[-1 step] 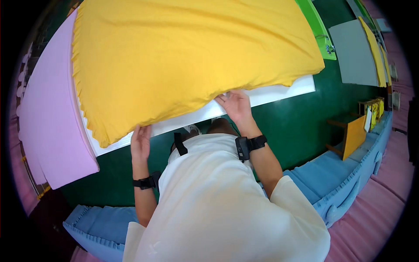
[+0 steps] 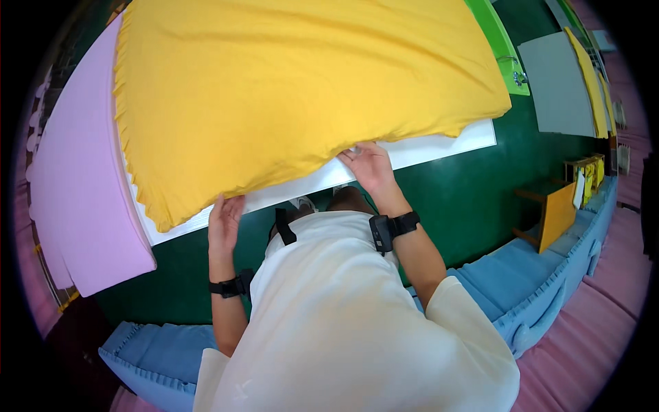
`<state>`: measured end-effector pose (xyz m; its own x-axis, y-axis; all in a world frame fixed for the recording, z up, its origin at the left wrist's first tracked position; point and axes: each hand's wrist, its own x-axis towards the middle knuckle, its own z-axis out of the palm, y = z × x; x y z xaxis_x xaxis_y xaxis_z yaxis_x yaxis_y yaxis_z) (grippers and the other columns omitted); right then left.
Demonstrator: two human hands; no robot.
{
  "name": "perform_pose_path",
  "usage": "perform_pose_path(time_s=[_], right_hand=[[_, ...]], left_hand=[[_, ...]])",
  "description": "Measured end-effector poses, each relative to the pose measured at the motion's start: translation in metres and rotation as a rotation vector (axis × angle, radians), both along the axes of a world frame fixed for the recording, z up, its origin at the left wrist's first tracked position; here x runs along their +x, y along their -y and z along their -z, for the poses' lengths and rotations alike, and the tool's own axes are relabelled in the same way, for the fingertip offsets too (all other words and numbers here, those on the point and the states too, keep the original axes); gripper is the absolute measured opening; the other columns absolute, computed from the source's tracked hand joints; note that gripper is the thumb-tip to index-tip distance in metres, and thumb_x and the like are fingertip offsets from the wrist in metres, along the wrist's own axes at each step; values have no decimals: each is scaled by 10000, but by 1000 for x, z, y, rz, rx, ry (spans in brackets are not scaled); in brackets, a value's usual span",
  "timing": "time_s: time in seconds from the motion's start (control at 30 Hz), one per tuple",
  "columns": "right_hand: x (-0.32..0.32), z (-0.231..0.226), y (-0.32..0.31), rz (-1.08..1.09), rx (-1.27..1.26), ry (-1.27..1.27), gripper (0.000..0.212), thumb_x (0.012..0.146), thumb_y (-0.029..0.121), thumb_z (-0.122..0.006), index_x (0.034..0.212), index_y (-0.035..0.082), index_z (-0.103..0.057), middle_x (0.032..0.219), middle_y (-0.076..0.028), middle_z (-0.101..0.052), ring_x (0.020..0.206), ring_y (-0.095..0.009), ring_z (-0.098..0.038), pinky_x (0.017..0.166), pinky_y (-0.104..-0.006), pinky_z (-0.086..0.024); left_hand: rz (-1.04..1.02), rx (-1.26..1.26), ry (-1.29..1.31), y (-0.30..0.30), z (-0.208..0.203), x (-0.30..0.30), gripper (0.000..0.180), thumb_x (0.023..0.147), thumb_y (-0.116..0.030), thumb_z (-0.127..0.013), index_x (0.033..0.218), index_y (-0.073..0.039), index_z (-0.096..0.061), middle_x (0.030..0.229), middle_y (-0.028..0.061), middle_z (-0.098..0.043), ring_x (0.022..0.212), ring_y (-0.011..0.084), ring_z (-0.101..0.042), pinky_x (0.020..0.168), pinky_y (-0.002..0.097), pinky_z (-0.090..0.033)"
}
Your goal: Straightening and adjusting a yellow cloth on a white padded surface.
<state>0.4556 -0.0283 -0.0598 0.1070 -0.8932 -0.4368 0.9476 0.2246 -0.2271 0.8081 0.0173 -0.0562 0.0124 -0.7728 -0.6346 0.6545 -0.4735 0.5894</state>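
A large yellow cloth cover (image 2: 302, 75) with a ruffled left edge lies over a flat white surface (image 2: 453, 143). Its near edge runs unevenly, leaving a white strip bare along the front. My left hand (image 2: 225, 223), palm turned up, has its fingertips at the near left part of this edge and pinches it lightly. Farther right, my right hand (image 2: 371, 170) holds the same edge, also palm up. Some of its fingertips are hidden under the cloth. Black straps with small devices circle both wrists.
Pink cloth (image 2: 82, 172) lies along the left side. Blue ruffled padded seating (image 2: 508, 278) runs behind me. An orange-topped small table or stool (image 2: 557, 216) lies tipped at the right. Beyond are a grey panel (image 2: 557, 82), a green basin (image 2: 495, 41) with a tap and the green floor (image 2: 446, 199).
My left hand has shifted slightly right, its fingers turned a little along the cloth edge. The right hand and the yellow cover have barely moved.
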Motion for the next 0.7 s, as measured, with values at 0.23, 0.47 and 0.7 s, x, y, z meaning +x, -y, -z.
perform_pose_path(time_s=[0.23,0.47,0.7], right_hand=[[6,-9,18,-104,351,-264,400,840,194,-631,1172,53,-457,1154,-103,-485,1087,-242,-466,990,-441,-362],[-4,-32,20,-186,439,-287,299,813,165,-656,1069,78,-528,1020,-68,-547,1007,-208,-504,950,-444,-394],[-13,-37,25,-246,444,-293,295,817,161,-651,1068,68,-529,976,-88,-565,955,-219,-538,928,-451,-434]], left_hand=[[321,143,-196,23,-13,-53,341,906,-191,-516,1145,52,-507,1096,180,-593,948,190,-593,792,242,-488],[219,43,-315,27,27,-71,149,840,-24,-566,988,-8,-567,902,86,-600,721,126,-569,632,214,-491],[254,-72,-339,37,38,-77,119,822,-6,-579,941,-5,-568,790,60,-563,672,143,-517,600,240,-448]])
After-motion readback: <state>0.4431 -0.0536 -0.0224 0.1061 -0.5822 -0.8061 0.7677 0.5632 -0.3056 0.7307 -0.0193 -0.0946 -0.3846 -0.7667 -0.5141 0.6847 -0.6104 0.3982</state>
